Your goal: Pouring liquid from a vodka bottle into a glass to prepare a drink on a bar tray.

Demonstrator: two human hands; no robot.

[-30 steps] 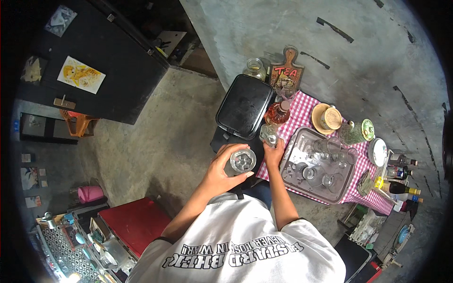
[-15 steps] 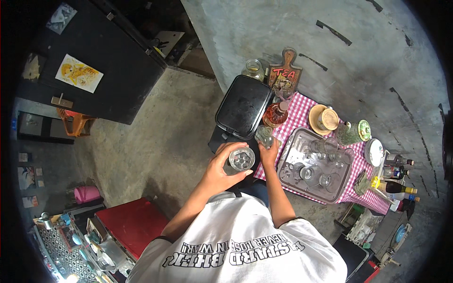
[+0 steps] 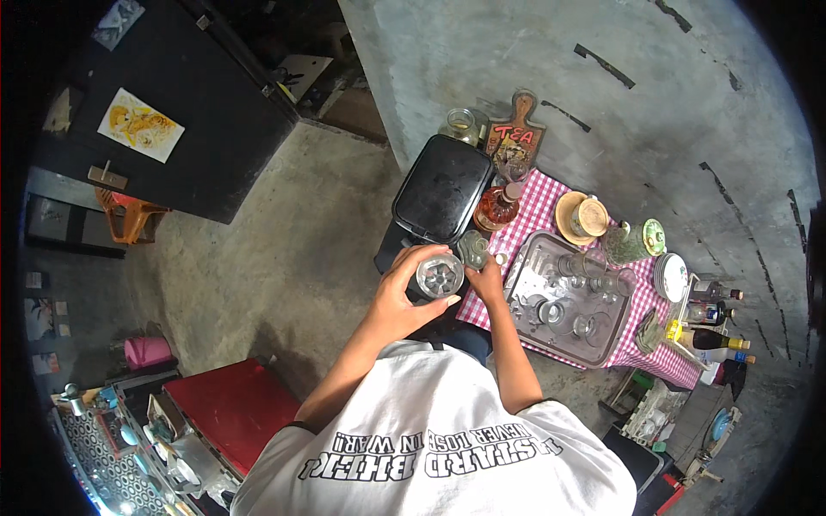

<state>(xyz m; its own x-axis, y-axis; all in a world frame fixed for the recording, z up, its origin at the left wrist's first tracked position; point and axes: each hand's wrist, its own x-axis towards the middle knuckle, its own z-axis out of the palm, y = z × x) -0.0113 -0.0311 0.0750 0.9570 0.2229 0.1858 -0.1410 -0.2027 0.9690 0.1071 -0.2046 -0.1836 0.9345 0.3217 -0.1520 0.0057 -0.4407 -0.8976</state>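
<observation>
My left hand [image 3: 389, 301] is closed around a clear drinking glass [image 3: 440, 277]. The round end of this glass faces up, with a flower-like pattern inside it. Right beside it, my right hand [image 3: 487, 282] grips a second clear glass vessel [image 3: 474, 249]; its lower part and some of my fingers are hidden. In this view the two pieces nearly touch. Both are held in front of my body, left of a grey-brown tray [image 3: 514, 320] that carries several clear glasses [image 3: 551, 311].
A black lidded box [image 3: 443, 189] stands beyond my hands. On the checked cloth [image 3: 542, 196] are an amber bottle [image 3: 497, 209], a yellow cup [image 3: 589, 217] on a saucer, a green-lidded jar [image 3: 632, 241] and stacked white plates [image 3: 671, 277]. Bottles [image 3: 718, 340] stand far right; a red-topped table [image 3: 228, 400] is lower left.
The vessel in my right hand has moved slightly left, closer to the glass in my left hand. Both hands keep their hold. The whole view has shifted a little.
</observation>
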